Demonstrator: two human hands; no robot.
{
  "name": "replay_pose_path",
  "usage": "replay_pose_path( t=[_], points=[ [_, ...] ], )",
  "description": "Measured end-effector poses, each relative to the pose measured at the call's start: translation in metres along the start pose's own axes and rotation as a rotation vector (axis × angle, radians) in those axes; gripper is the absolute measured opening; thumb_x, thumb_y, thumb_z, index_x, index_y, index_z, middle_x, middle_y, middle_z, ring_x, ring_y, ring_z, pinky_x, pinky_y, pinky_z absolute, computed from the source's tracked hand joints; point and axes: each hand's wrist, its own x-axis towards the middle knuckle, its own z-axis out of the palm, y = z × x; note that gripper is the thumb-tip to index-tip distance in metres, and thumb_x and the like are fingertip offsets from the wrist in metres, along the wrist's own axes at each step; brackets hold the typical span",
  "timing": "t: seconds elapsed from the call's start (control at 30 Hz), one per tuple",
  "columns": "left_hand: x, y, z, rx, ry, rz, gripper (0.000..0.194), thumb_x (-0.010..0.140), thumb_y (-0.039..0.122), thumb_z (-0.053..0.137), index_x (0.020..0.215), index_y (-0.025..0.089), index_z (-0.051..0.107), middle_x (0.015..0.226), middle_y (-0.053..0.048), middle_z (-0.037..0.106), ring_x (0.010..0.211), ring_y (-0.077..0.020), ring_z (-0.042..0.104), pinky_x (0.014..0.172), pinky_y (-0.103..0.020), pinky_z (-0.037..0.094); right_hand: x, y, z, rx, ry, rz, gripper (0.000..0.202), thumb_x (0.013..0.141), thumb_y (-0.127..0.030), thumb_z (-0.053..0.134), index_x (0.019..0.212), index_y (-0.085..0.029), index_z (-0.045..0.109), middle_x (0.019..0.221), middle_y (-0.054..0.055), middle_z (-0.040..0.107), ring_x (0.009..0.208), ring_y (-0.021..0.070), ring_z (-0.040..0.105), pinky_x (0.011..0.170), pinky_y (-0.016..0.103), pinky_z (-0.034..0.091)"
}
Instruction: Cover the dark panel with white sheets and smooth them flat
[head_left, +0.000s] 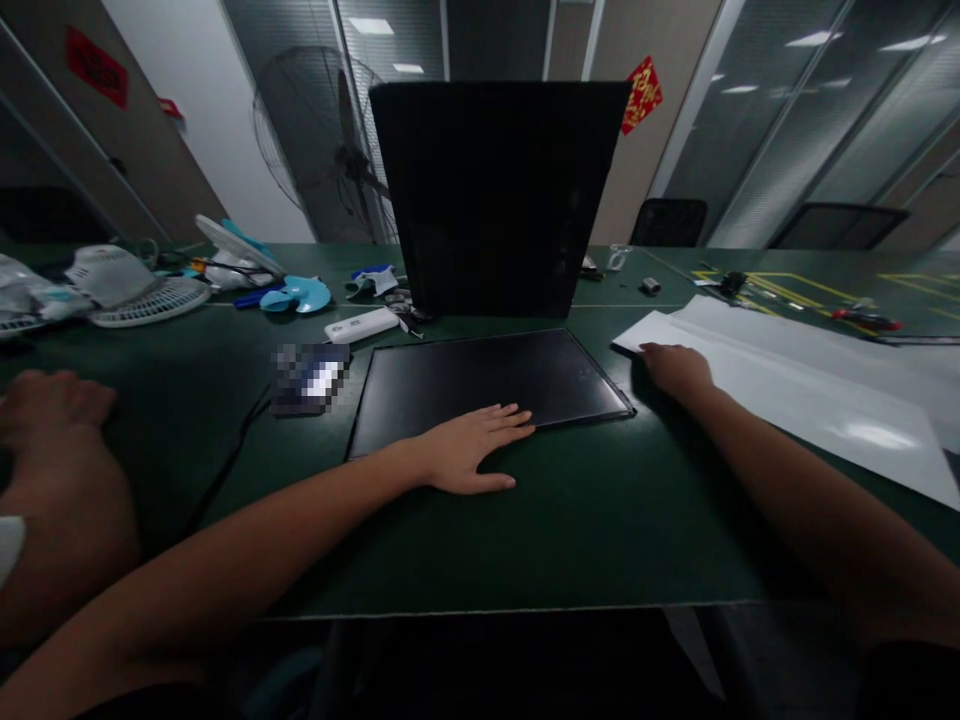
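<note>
My left hand point(484, 447) lies flat with its fingers spread over the front edge of a dark, thin display panel point(465, 380). The panel rests face up on the green table. At the right, my right hand point(677, 370) has its fingers closed on the near left corner of a white sheet point(810, 390), which lies on the table with another white sheet behind it. Beyond the display panel stands a large black rectangular panel point(502, 200), upright and tilted slightly back.
Fan parts, including a white grille point(150, 300) and light-blue blades point(298, 294), lie at the back left. A white stick-like device point(362, 326) and a blurred-out phone-sized object point(309, 380) sit left of the display panel. Another person's arm point(64, 480) rests at far left.
</note>
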Motion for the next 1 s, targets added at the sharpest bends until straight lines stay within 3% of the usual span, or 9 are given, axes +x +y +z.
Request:
replay_pose_path(
  t=[0.13, 0.23, 0.33, 0.47, 0.57, 0.7, 0.8, 0.87, 1.0],
  points=[
    [0.0, -0.012, -0.004, -0.027, -0.01, 0.033, 0.082, 0.102, 0.057, 0.056, 0.167, 0.017, 0.027, 0.174, -0.015, 0.025, 0.162, -0.0315, 0.02, 0.131, -0.054, 0.022, -0.008, -0.013, -0.01, -0.034, 0.052, 0.063, 0.049, 0.106, -0.031, 0.032, 0.132, -0.01, 0.067, 0.109, 0.027, 0.073, 0.097, 0.0351, 0.072, 0.082, 0.044, 0.051],
    [0.0, -0.017, -0.007, -0.041, -0.015, 0.057, 0.081, 0.102, 0.056, 0.055, 0.167, 0.017, 0.027, 0.173, -0.014, 0.026, 0.162, -0.0308, 0.018, 0.131, -0.055, 0.02, -0.016, -0.022, -0.02, -0.02, 0.134, 0.12, 0.048, 0.107, -0.035, 0.032, 0.129, -0.01, 0.066, 0.104, 0.025, 0.074, 0.093, 0.0346, 0.072, 0.08, 0.042, 0.05],
    [-0.002, -0.017, -0.012, -0.056, -0.021, 0.083, 0.081, 0.101, 0.055, 0.056, 0.167, 0.018, 0.026, 0.173, -0.012, 0.027, 0.163, -0.0307, 0.016, 0.131, -0.056, 0.02, -0.03, -0.037, -0.032, -0.019, 0.229, 0.082, 0.048, 0.108, -0.039, 0.032, 0.124, -0.011, 0.068, 0.099, 0.022, 0.076, 0.089, 0.0327, 0.073, 0.077, 0.039, 0.048],
    [-0.001, -0.011, -0.013, -0.084, -0.026, 0.107, 0.082, 0.1, 0.056, 0.057, 0.166, 0.017, 0.026, 0.173, -0.013, 0.029, 0.162, -0.0307, 0.019, 0.131, -0.055, 0.02, -0.056, -0.074, -0.047, 0.055, 0.333, -0.134, 0.044, 0.108, -0.042, 0.037, 0.112, -0.015, 0.072, 0.099, 0.017, 0.078, 0.083, 0.0293, 0.073, 0.069, 0.034, 0.044],
    [0.003, -0.006, -0.01, -0.096, -0.013, 0.143, 0.082, 0.1, 0.055, 0.057, 0.165, 0.015, 0.029, 0.171, -0.013, 0.033, 0.161, -0.0309, 0.022, 0.131, -0.054, 0.021, -0.079, -0.109, -0.051, 0.228, 0.287, -0.34, 0.039, 0.107, -0.045, 0.045, 0.109, -0.019, 0.074, 0.1, 0.011, 0.08, 0.082, 0.0264, 0.075, 0.069, 0.033, 0.047],
    [0.006, 0.001, -0.004, -0.06, 0.066, 0.196, 0.067, 0.1, 0.043, 0.057, 0.159, 0.016, 0.041, 0.164, -0.015, 0.046, 0.155, -0.0292, 0.039, 0.127, -0.05, 0.034, -0.105, -0.142, -0.049, 0.417, 0.116, -0.749, 0.043, 0.106, -0.049, 0.049, 0.132, -0.022, 0.071, 0.124, 0.01, 0.077, 0.108, 0.0275, 0.075, 0.092, 0.04, 0.056],
    [0.005, 0.004, -0.002, 0.009, 0.191, 0.282, 0.049, 0.096, 0.029, 0.059, 0.143, 0.015, 0.059, 0.152, -0.017, 0.06, 0.147, -0.0291, 0.05, 0.121, -0.047, 0.044, -0.11, -0.147, -0.045, 0.54, 0.098, -0.972, 0.052, 0.107, -0.047, 0.047, 0.15, -0.02, 0.058, 0.148, 0.01, 0.063, 0.134, 0.0253, 0.062, 0.111, 0.042, 0.049],
    [0.004, 0.005, -0.001, 0.071, 0.244, 0.321, 0.044, 0.092, 0.022, 0.058, 0.136, 0.017, 0.064, 0.146, -0.016, 0.064, 0.145, -0.0297, 0.053, 0.12, -0.048, 0.047, -0.105, -0.141, -0.043, 0.577, 0.162, -0.956, 0.05, 0.109, -0.044, 0.043, 0.151, -0.021, 0.057, 0.149, 0.01, 0.062, 0.138, 0.0241, 0.058, 0.115, 0.043, 0.048],
    [0.003, 0.007, -0.003, 0.141, 0.222, 0.196, 0.053, 0.091, 0.024, 0.059, 0.144, 0.019, 0.059, 0.157, -0.015, 0.054, 0.148, -0.0327, 0.049, 0.12, -0.054, 0.044, -0.088, -0.124, -0.04, 0.415, 0.269, -0.671, 0.049, 0.108, -0.046, 0.043, 0.138, -0.017, 0.068, 0.142, 0.016, 0.067, 0.135, 0.0328, 0.06, 0.113, 0.053, 0.047]
  ],
)
